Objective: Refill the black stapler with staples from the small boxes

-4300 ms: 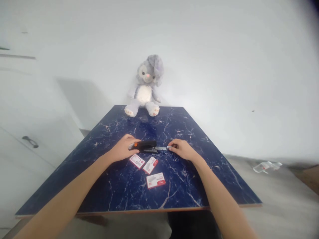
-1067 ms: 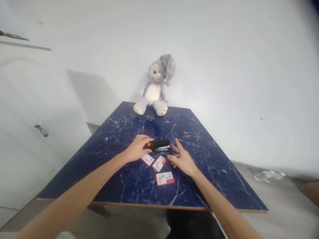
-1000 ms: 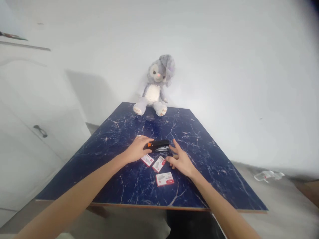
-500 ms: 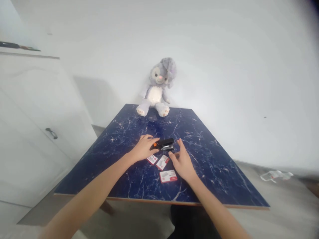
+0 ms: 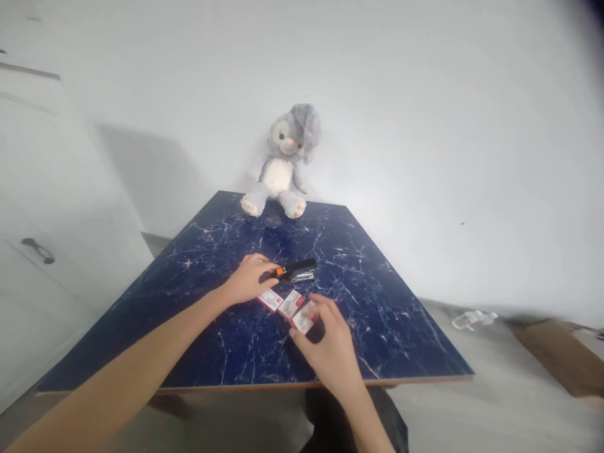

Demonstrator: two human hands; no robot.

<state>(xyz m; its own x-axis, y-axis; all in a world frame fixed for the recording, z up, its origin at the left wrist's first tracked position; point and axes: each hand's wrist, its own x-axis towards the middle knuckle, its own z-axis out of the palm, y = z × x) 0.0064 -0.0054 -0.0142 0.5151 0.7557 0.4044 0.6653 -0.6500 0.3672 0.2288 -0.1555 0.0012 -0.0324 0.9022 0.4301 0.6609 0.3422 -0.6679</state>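
A black stapler [image 5: 302,270] with an orange patch lies on the blue marbled table [image 5: 377,327]. My left hand [image 5: 248,280] closes its thumb and fingers round the stapler's left end. My right hand [image 5: 330,343] grips a small red-and-white box [image 5: 303,318] between thumb and fingers, just nearer to me than the stapler. That box looks tilted. Left of it lie a second red-and-white box [image 5: 291,302] and a third one [image 5: 272,300], the latter close under my left hand. Their print is too small to read.
A grey plush rabbit [image 5: 278,167] sits at the table's far edge against the white wall. A white cabinet [image 5: 42,189] with a dark handle stands at the left. On the floor at the right are a clear plastic item [image 5: 473,319] and a cardboard piece [image 5: 557,352].
My right hand has moved from beside the stapler down to the nearest box, now held and turned close to the other two. My left hand stays on the stapler. The view has shifted right.
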